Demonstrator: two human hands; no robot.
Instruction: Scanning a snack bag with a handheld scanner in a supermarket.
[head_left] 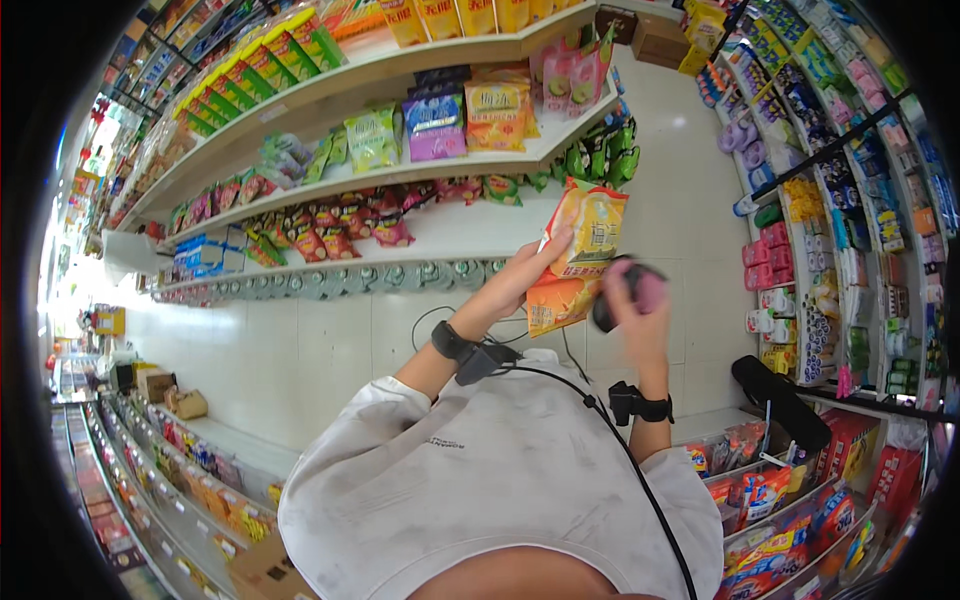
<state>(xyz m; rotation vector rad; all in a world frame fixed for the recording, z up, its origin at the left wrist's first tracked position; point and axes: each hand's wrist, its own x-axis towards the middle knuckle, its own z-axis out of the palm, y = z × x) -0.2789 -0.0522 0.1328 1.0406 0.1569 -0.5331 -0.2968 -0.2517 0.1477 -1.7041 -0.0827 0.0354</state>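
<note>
My left hand (540, 264) grips an orange and yellow snack bag (562, 302) by its left side. The bag is held up in front of my chest, a little tilted. Just right of it, my right hand (642, 322) is closed around a dark, rounded thing (604, 308) with some pink by the fingers; motion blurs it, and its kind cannot be made out. That dark thing is close to the bag's right edge; whether they touch is unclear. Similar upright bags stand beyond my hands on the shelf: an orange bag (497, 116), a purple bag (436, 127) and a green bag (372, 138).
A long white shelf unit (430, 222) with several tiers of snacks runs across the far side. At the right, racks hold bottles and pink packs (766, 255). Low shelves with bagged goods (765, 545) flank me. A black cable (640, 460) hangs over my shirt. Pale tiled floor (300, 340) lies between.
</note>
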